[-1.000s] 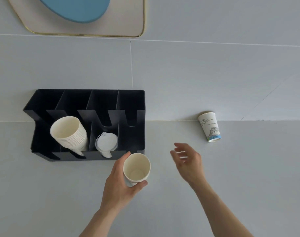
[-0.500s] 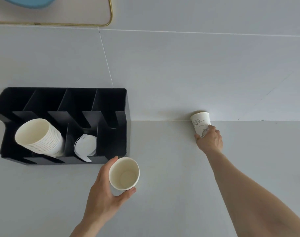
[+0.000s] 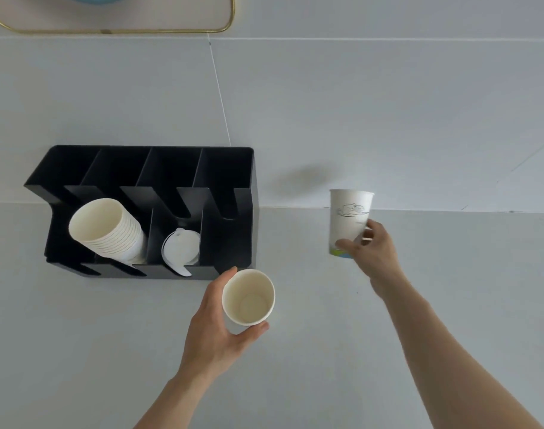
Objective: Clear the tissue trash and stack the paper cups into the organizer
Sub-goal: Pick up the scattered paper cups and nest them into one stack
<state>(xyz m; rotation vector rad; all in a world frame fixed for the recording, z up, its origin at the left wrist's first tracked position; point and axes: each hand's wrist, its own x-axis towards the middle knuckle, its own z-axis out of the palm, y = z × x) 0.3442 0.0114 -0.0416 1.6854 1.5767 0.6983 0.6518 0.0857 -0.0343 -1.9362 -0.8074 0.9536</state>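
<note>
Right grip (image 3: 371, 249) closed around printed cup (image 3: 349, 218); left grip (image 3: 221, 323) around plain cup (image 3: 248, 300).

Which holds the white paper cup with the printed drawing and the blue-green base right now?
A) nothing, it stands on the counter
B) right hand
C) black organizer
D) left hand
B: the right hand grips the white printed paper cup near its base, lifted off the counter, while the left hand holds a plain cream paper cup.

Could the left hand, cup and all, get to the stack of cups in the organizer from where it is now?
Probably yes. The left hand holds its plain cup just in front of the organizer, and the cup stack opens forward and up with nothing across its mouth.
</note>
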